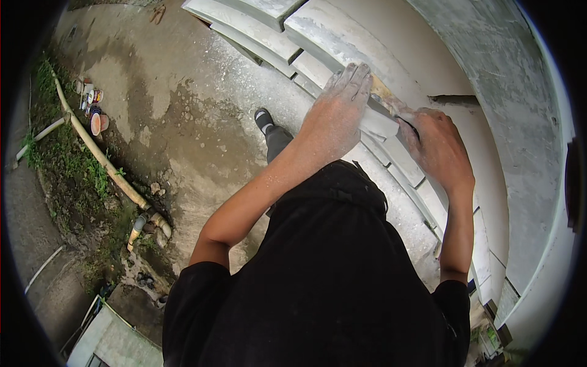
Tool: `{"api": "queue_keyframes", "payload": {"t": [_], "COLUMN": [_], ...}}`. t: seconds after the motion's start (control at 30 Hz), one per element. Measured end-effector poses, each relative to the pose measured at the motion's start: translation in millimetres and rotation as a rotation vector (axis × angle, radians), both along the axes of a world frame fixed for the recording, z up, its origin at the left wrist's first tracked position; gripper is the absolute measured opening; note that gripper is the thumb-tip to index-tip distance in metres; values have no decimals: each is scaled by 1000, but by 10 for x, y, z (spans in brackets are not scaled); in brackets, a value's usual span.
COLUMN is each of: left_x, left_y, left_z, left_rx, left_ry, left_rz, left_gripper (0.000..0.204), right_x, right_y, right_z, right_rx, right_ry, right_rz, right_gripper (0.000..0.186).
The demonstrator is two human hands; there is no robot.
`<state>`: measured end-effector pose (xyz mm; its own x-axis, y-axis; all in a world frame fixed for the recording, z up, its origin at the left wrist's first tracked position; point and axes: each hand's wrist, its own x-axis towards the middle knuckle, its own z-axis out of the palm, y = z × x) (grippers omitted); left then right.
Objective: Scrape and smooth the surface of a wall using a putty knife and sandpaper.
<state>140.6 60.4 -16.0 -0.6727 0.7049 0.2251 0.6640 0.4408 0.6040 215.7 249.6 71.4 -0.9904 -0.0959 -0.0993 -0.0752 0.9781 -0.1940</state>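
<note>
The left hand point(335, 119), dusty with white powder, reached over the stepped white ledges point(342, 37), its fingers straight and pressed together. A curled white sheet point(380, 124) lay between the two hands, against the left palm's right side. The right hand point(441, 150) was just right of it, fingers bent inward; whether they pinched the sheet could not be told. A sandalled foot point(264, 121) stood on the concrete ground point(202, 183); far left, paint buckets point(99, 124) sat near a yellowish pipe point(101, 157).
</note>
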Motion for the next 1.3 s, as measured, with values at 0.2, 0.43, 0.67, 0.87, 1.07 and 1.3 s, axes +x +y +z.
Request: {"api": "queue_keyframes", "payload": {"t": [0.2,0.43,0.67,0.87,1.07,1.3], "left_x": [254,-140,68,-329,-669,6], "left_y": [63,-75,-55,-239,-434,-96], "left_z": [21,-36,-36,-82,-106,58], "left_rx": [5,-96,-32,-79,-117,29], "left_ry": [-40,111,34,134,196,8], "left_rz": [-109,49,-23,121,141,-85], "left_gripper": [83,81,82,82,83,77], "right_x": [203,-256,27,-485,-701,88], "right_y": [71,-82,-51,-328,-525,2], "right_z": [302,3,124,0,-107,114], "right_rx": [-100,-24,-108,-99,-140,-272], "right_ry": [-78,-82,-3,-14,19,-37], "right_rz": [-61,-7,-39,-38,-112,-143], "right_gripper": [20,22,19,20,24,22]}}
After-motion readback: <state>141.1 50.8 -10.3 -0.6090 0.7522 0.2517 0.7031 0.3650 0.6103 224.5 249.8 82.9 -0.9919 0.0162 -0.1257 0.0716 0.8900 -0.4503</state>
